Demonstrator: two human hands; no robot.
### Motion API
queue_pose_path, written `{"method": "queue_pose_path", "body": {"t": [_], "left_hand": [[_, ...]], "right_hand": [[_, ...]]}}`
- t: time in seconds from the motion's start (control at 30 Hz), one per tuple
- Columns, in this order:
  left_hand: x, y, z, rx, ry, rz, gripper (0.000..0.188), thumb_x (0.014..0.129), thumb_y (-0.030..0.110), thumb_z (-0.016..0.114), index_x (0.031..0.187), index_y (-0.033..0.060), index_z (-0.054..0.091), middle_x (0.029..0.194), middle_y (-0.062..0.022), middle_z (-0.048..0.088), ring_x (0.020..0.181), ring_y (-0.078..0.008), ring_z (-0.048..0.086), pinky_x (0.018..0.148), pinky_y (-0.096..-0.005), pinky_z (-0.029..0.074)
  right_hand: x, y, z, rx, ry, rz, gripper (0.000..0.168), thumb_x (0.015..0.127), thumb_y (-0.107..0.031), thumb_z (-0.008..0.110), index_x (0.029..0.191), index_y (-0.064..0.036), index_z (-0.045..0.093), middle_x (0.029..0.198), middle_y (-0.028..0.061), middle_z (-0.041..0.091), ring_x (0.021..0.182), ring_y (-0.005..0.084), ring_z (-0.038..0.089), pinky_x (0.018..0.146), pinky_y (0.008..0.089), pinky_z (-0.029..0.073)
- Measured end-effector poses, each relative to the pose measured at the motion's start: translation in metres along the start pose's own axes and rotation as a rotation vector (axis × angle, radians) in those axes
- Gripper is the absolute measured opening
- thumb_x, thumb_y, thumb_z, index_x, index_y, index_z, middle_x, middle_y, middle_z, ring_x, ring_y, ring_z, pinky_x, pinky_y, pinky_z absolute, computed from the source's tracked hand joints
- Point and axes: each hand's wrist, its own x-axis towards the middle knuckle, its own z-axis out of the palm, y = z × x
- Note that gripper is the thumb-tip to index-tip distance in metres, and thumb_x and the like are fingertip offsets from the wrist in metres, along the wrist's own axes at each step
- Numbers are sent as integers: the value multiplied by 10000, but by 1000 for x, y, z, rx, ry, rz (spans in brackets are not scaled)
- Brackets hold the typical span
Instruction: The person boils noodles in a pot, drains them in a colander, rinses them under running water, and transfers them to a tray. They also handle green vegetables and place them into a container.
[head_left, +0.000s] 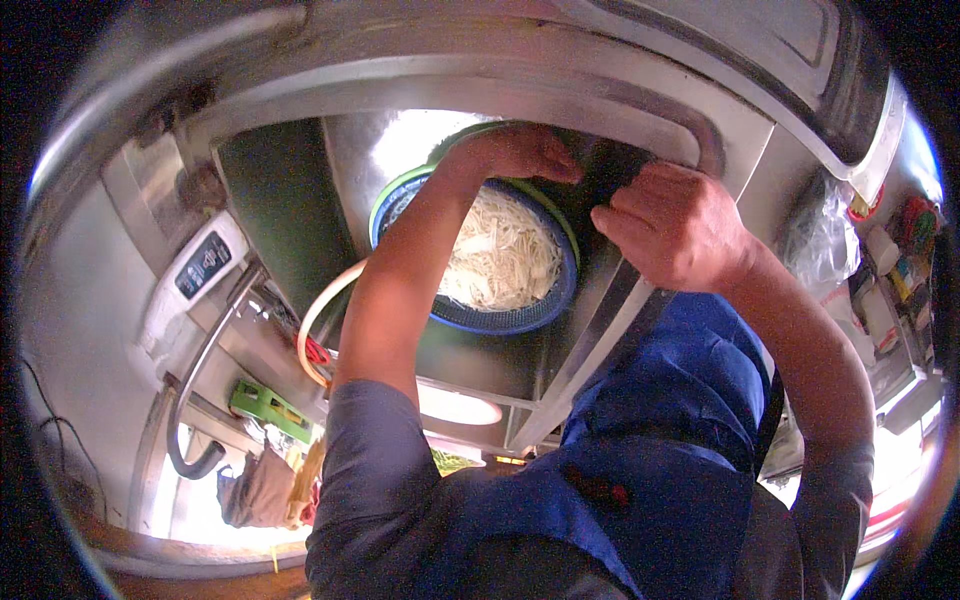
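A blue plastic colander (510, 319), with a green rim (405, 180) around part of it, sits inside a stainless steel sink (450, 352). It holds a heap of pale, thin strands of food (502, 255), whose kind I cannot tell. My left hand (521, 154) is over the colander's far edge, its fingers bent and pointing right; my forearm crosses in front of the strands. To the right of the colander is my right hand (667, 225), its fingers curled. Something dark (619, 161) lies between the hands. Whether either hand grips anything is hidden.
A beige hose (307, 330) curves beside my left forearm. Further left are a gooseneck pipe (180, 427), a white device with a panel (202, 262), a green plastic basket (270, 409) and a brown cloth (262, 487). A clear plastic bag (821, 232) is at the right.
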Motion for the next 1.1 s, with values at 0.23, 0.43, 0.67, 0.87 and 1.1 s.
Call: {"method": "queue_pose_path", "body": {"t": [0.23, 0.43, 0.67, 0.87, 1.1], "left_hand": [[-159, 37, 62, -682, 594, -95, 307, 828, 239, 760, 1051, 33, 710, 911, -93, 720, 901, -212, 669, 881, -317, 505], [-144, -10, 185, 81, 975, -486, 911, 647, 411, 863, 1396, 104, 447, 1457, -197, 390, 1320, -355, 428, 1064, -418, 417], [-115, -94, 210, 44, 997, -830, 387, 736, 206, 729, 1065, 32, 622, 901, -203, 674, 880, -349, 677, 779, -451, 545], [-168, -44, 242, -252, 1525, -590, 533, 709, 175, 759, 1186, 33, 568, 1107, -214, 630, 1068, -372, 599, 920, -423, 482], [-210, -76, 325, -792, 1848, -756, 719, 716, 133, 756, 1331, -45, 429, 1288, -258, 544, 1192, -382, 532, 1025, -407, 403]], "right_hand": [[-2, -9, 3, 22, -2, 37, 212, 665, -42, 666, 875, -36, 644, 773, 88, 616, 708, 271, 624, 664, 384, 530], [5, -23, 2, -69, -65, 72, 150, 703, -29, 638, 852, -48, 643, 831, 95, 646, 788, 286, 645, 729, 392, 538], [2, -22, 9, -195, -89, 39, 187, 784, -126, 593, 963, -113, 644, 872, 106, 638, 849, 313, 637, 733, 427, 554], [4, -32, 6, -236, -191, 173, 163, 751, -64, 602, 909, -76, 636, 916, 106, 647, 893, 310, 635, 802, 409, 528], [3, -33, 5, -256, -203, 172, 137, 772, -112, 585, 905, -85, 604, 910, 113, 623, 911, 327, 613, 785, 442, 522]]}}
